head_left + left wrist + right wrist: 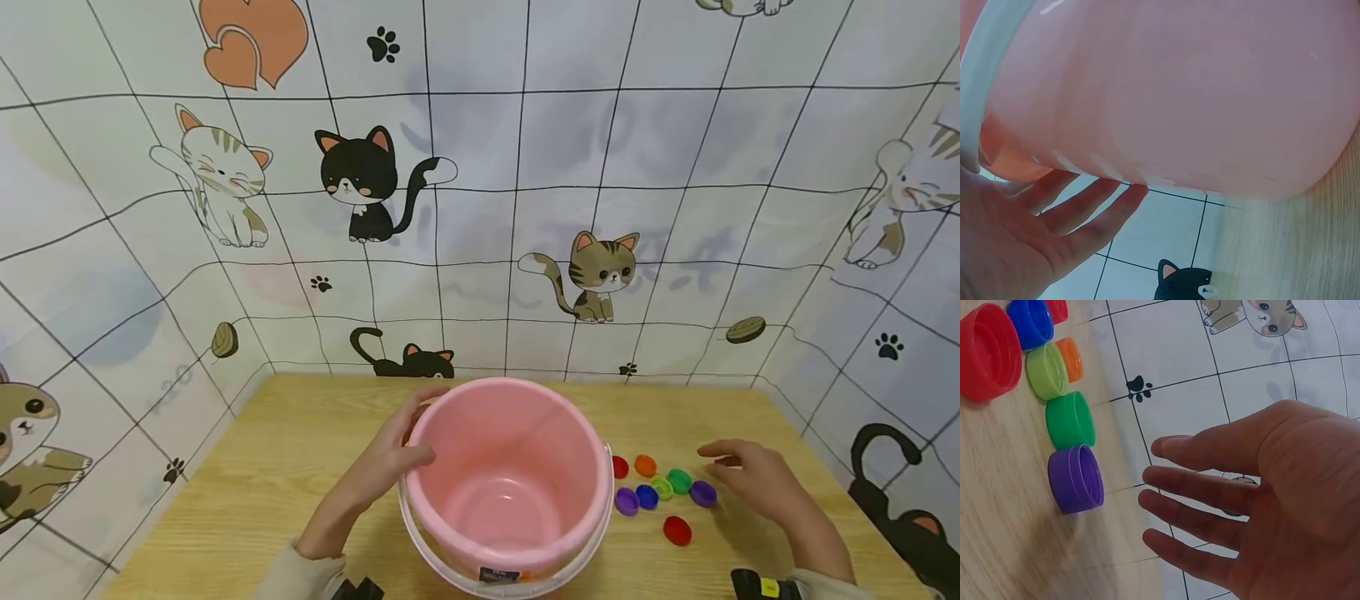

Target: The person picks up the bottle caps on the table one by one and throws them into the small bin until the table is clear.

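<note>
In the head view, a pink bucket (480,450) is standing at the lower centre of the frame on a wooden table (300,450). The left hand (386,454) is clamping its rim at the left, thumb over the edge. Several coloured caps (647,497) are lying at the lower right, the nearest just beside the bucket, so a rightward push could be scattering them or trapping one under the base. The white handle (525,591) is hanging round the near side, where a sleeve could be snagging it and tipping the bucket.

In the left wrist view, the fingers (1085,203) are touching the bucket's outer wall at the lower left, fairly straight. The thumb is not showing here; with such light finger contact on smooth plastic, the hold could be slipping if the bucket were lifted by that side alone.

In the right wrist view, the right hand (1272,494) is hovering at the lower right, fingers apart and holding nothing. A purple cap (1075,478) is sitting left of the fingertips, with a green cap (1071,422) touching or nearly touching it; such crowding could be making a careless pinch knock the neighbour away.
</note>
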Tool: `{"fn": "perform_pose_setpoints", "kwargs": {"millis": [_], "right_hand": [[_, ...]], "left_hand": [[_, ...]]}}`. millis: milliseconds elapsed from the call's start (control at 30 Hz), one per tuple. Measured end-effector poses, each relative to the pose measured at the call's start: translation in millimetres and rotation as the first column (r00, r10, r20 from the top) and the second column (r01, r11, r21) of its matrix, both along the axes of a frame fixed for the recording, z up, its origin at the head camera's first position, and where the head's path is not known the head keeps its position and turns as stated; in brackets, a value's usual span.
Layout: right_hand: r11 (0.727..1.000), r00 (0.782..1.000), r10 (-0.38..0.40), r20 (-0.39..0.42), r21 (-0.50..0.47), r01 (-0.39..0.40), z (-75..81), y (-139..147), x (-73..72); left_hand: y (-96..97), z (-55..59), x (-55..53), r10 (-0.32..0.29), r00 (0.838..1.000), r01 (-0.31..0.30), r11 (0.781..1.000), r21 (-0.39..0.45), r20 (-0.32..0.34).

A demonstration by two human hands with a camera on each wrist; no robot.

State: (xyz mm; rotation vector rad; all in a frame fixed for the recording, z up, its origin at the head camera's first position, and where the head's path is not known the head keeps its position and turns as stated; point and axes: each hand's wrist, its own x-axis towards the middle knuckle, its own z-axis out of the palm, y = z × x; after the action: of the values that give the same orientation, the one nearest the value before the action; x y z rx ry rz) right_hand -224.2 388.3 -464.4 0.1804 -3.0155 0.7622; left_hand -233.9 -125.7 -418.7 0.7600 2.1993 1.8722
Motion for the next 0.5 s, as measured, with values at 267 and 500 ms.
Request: {"fn": "perform_pose_setpoints", "kwargs": {"millis": [267,500], "right_hand": [[0.998,0.991,0.045,0.122,-0.043,-0.040,1.8,1.9,-7.3],[0.998,0.963,0.002,0.269,-0.059,0.015,-10.2,6.1,-5.1]], "left_hand": [[0.7,-0.4,2.0,0.008,0.999,-0.007,1.000,0.015,-0.051],[2.7,1.0,2.3,0.000,0.998,-0.002,1.000,-0.027,-0.058]]}}
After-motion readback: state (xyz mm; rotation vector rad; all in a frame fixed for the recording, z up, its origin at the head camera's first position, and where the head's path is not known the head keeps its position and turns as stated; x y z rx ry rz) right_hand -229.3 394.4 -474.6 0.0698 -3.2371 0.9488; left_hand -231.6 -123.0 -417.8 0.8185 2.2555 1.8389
